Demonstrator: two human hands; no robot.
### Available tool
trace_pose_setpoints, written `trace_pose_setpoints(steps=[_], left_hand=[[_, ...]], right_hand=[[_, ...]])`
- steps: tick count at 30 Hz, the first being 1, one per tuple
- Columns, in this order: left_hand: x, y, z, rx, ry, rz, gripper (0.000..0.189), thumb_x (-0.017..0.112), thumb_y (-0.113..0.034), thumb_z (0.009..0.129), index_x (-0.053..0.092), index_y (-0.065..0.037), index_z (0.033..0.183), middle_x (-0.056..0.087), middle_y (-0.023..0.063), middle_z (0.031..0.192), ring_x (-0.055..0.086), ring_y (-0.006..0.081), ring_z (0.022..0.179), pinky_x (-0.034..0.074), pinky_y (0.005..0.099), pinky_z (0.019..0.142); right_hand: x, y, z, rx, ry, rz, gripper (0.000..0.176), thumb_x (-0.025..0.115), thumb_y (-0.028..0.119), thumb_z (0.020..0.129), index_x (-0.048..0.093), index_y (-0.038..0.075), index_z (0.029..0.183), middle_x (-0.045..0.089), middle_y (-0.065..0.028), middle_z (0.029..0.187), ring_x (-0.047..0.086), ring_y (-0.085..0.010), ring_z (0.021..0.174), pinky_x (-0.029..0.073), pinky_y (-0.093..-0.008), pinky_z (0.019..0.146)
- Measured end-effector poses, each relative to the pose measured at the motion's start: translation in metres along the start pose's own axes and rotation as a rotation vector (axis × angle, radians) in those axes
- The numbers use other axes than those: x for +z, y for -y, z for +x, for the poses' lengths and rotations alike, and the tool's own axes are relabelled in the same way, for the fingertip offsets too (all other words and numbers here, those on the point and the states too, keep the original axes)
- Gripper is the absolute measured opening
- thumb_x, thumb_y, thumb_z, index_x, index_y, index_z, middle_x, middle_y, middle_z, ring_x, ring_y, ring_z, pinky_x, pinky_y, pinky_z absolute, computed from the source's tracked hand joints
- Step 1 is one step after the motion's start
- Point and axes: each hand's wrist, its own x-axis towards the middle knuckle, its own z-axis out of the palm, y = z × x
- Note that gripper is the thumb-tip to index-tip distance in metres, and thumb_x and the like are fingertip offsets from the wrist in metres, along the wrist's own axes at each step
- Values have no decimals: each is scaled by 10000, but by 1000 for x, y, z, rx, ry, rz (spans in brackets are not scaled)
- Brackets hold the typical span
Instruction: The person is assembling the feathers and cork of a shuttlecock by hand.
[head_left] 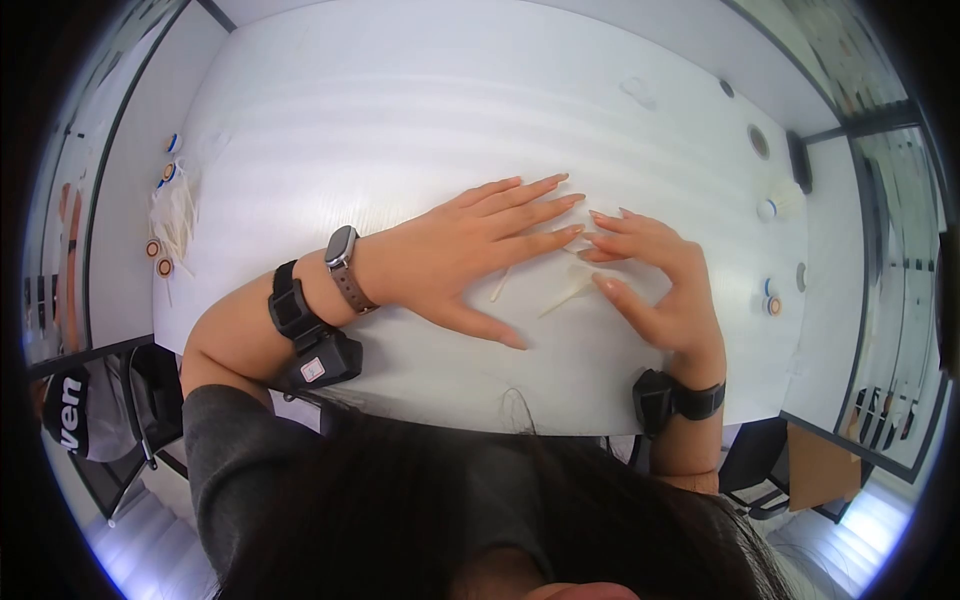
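Note:
My left hand (480, 235), with a watch (342, 247) on its wrist, lies palm down on the white table (400, 120). Its fingers are spread, and a thin pale stick (500, 286) like a cotton swab shows beside the thumb, partly covered by the hand. Facing it from the right, my right hand (655, 275) has bent fingers held apart from the thumb. Between the two hands a second pale stick (562, 302) lies at a slant, its upper end by a whitish patch near my right thumb. Neither hand visibly grips anything.
Along the left edge lie a bundle of thin white sticks (173, 215) and several small round-capped pieces (165, 267). More round pieces (771, 305) sit at the right. A clear crumpled piece (638, 92) lies at the back. White side panels (180, 85) border the table.

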Motion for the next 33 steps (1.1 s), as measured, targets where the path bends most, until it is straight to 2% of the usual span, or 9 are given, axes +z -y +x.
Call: trace_pose_setpoints(steps=[4, 7, 15, 18, 21, 23, 26, 29, 33], left_hand=[[1, -1, 0, 12, 16, 9, 871, 726, -602, 763, 445, -190, 1477, 268, 177, 1589, 207, 402, 1476, 190, 565, 1170], [0, 0, 0, 28, 34, 21, 811, 716, -598, 777, 482, -216, 1454, 269, 175, 1589, 216, 393, 1474, 185, 562, 1170], [6, 0, -3, 3, -54, 55, 867, 661, -578, 843, 360, -117, 1511, 243, 194, 1593, 223, 378, 1474, 219, 515, 1176], [9, 1, -4, 12, -57, 92, 816, 620, -549, 887, 344, -110, 1517, 243, 199, 1590, 230, 385, 1468, 227, 512, 1175], [10, 3, -2, 7, -91, 107, 776, 570, -542, 921, 342, -101, 1516, 251, 203, 1582, 243, 392, 1460, 235, 504, 1175], [10, 4, -2, 5, -122, 99, 765, 544, -550, 934, 342, -97, 1516, 254, 206, 1578, 245, 394, 1458, 238, 503, 1173], [11, 5, -1, 0, -130, 92, 751, 511, -557, 950, 340, -95, 1517, 259, 210, 1574, 243, 399, 1457, 242, 502, 1172], [11, 5, -1, 0, -128, 92, 746, 510, -549, 954, 336, -95, 1520, 257, 211, 1574, 240, 402, 1458, 245, 499, 1170], [10, 4, -1, -7, -129, 93, 749, 527, -533, 951, 327, -94, 1524, 243, 207, 1580, 232, 400, 1461, 249, 496, 1168]], right_hand=[[3, -9, -1, 18, -162, -84, 208, 749, 79, 762, 722, 56, 967, 753, -66, 926, 656, -296, 1125, 449, -448, 1024], [3, -11, 3, 44, -240, -157, 212, 738, 53, 779, 710, 43, 989, 741, -94, 1028, 615, -334, 1185, 443, -441, 1026], [-2, -35, 9, 39, -378, -502, 338, 752, 122, 817, 693, 85, 1147, 597, -141, 1333, 444, -365, 1357, 367, -448, 1093], [-19, -45, -3, 120, -512, -742, 351, 749, 176, 836, 685, 95, 1171, 548, -152, 1386, 405, -379, 1379, 350, -467, 1104], [-54, -67, -54, 416, -506, -1045, 524, 739, 339, 850, 618, 75, 1287, 462, -275, 1428, 361, -435, 1386, 320, -512, 1122], [-76, -51, -89, 739, -410, -1068, 604, 722, 396, 856, 574, 71, 1343, 423, -314, 1447, 337, -445, 1399, 308, -514, 1132], [-88, -40, -124, 889, -547, -879, 693, 710, 422, 860, 498, 67, 1416, 398, -310, 1470, 311, -444, 1415, 297, -512, 1140], [-89, -58, -158, 983, -459, -862, 768, 705, 403, 867, 400, 58, 1481, 411, -302, 1466, 355, -446, 1394, 318, -505, 1128], [-85, -53, -154, 965, -571, -573, 779, 701, 335, 875, 347, 47, 1506, 469, -252, 1445, 494, -398, 1309, 424, -441, 1052]])
